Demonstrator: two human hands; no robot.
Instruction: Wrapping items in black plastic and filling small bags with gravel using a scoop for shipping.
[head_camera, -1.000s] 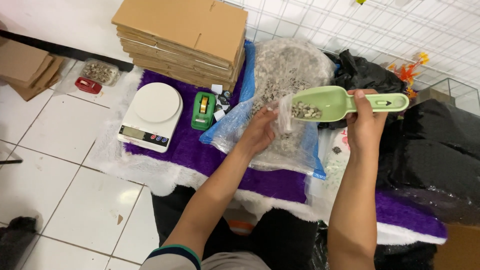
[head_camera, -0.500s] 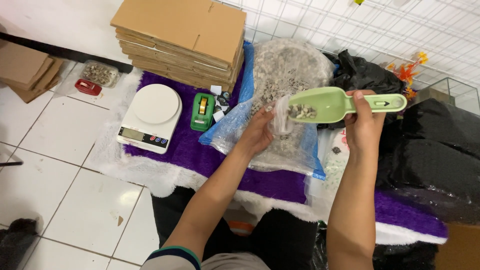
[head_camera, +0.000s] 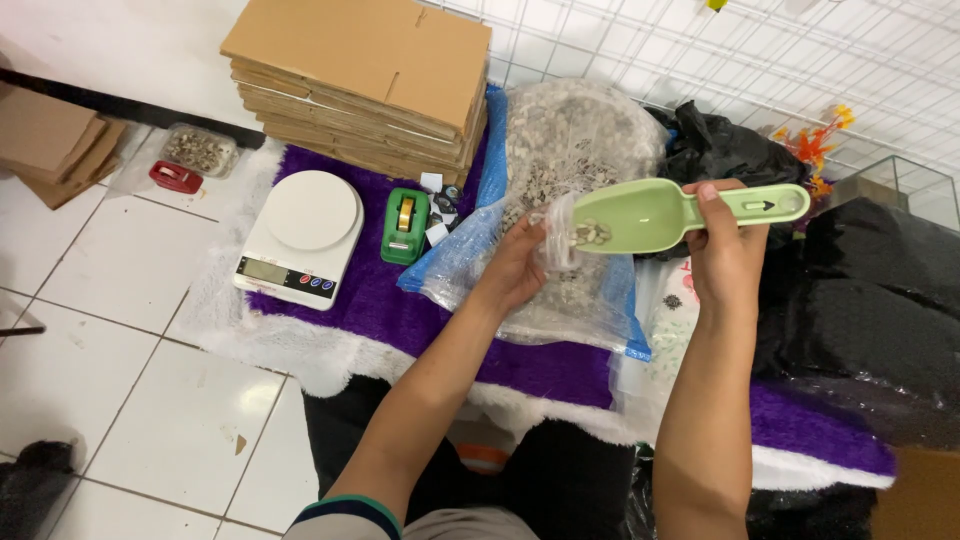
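Start at the left edge of the purple rug (head_camera: 370, 300), the furry mat on the tiled floor that carries everything here. A white kitchen scale (head_camera: 300, 235) sits near that left edge, with a green tape dispenser (head_camera: 405, 225) just beside it to the right and a stack of flat cardboard (head_camera: 365, 75) along the rug's far edge behind both.

Moving right, your left hand (head_camera: 515, 270) is raised over the large clear bag of pebbly material (head_camera: 580, 150) that lies in the middle of the rug. Its fingers (head_camera: 528, 232) pinch the rim of a small clear pouch (head_camera: 556, 235), holding its mouth open toward the right.

That mouth meets the tip of the green scoop (head_camera: 650, 212). The scoop's long axis runs nearly level, left to right, bowl toward your left hand and handle toward your right. A small cluster of pale pieces (head_camera: 592, 234) sits at the bowl's left lip, right at the pouch opening; whether any lie inside the pouch already you cannot tell from here.

Your right hand (head_camera: 725, 255) is wrapped around the scoop's handle, fingers closed around it and thumb on top. So the pouch lies directly left of the scoop's tip, touching it or very nearly so, and your left hand is the nearer one to the pouch.

Further right, black plastic bags (head_camera: 860, 290) cover the rug's right edge.
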